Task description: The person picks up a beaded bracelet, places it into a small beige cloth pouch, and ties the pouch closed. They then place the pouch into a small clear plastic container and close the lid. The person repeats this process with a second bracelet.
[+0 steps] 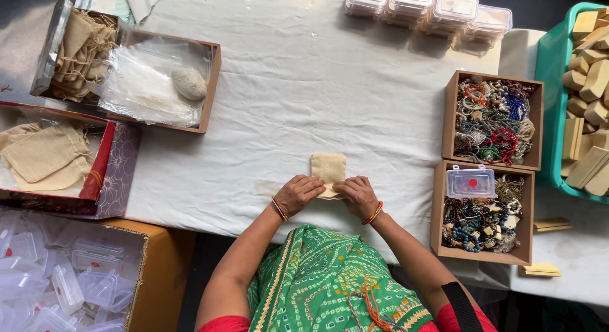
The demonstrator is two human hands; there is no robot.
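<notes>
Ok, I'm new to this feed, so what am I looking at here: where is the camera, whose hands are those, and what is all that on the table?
There is one picture, from a camera worn on the person's head, looking straight down. No machine is involved: the two bare hands belong to the wearer. The left hand and right hand both press on the near end of a small beige cloth pouch lying flat on the white tablecloth. To the right stand two cardboard boxes of mixed beaded jewellery; the nearer one also holds a small clear plastic case. Beyond them is a teal bin of wooden blocks. At the far edge sit stacked clear plastic boxes. To the left are a box of clear plastic bags weighted by a stone, more beige pouches, and a carton of empty clear cases.
</notes>
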